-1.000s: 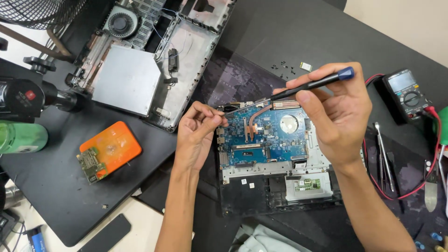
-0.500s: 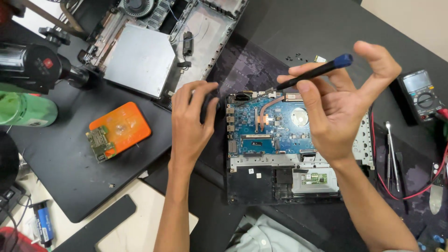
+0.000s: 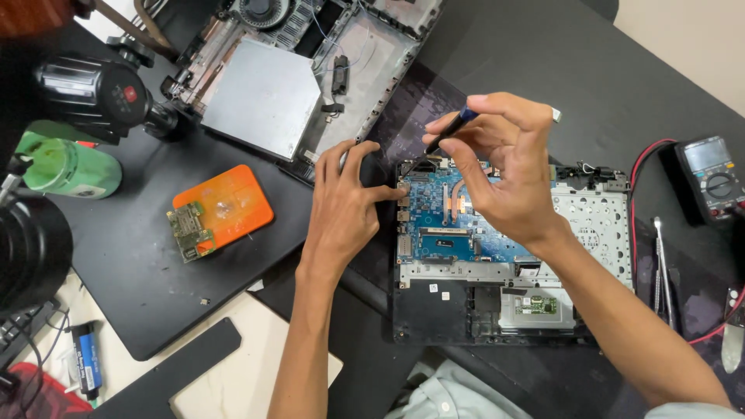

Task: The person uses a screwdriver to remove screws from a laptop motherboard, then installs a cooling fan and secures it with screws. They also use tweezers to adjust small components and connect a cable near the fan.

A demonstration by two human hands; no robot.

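Note:
An opened laptop base (image 3: 590, 225) with a blue motherboard (image 3: 442, 233) and copper heat pipe lies on the black mat. My left hand (image 3: 345, 209) rests flat at the board's left edge, fingers spread, fingertips touching the frame. My right hand (image 3: 504, 174) hovers over the board's upper part and grips a dark screwdriver with a blue handle (image 3: 454, 128), its tip pointing down at the board's top-left corner.
A detached laptop bottom cover with a silver drive and fan (image 3: 272, 74) lies at the back. An orange pad with a small circuit board (image 3: 221, 209) sits left. A green bottle (image 3: 66, 167), a multimeter (image 3: 710, 174) with red lead, and tweezers (image 3: 663, 264) flank the work.
My right hand has turned the screwdriver from nearly level to steeply tip-down over the board's top-left corner. My left hand opened from a pinch and settled flat on the board's left edge.

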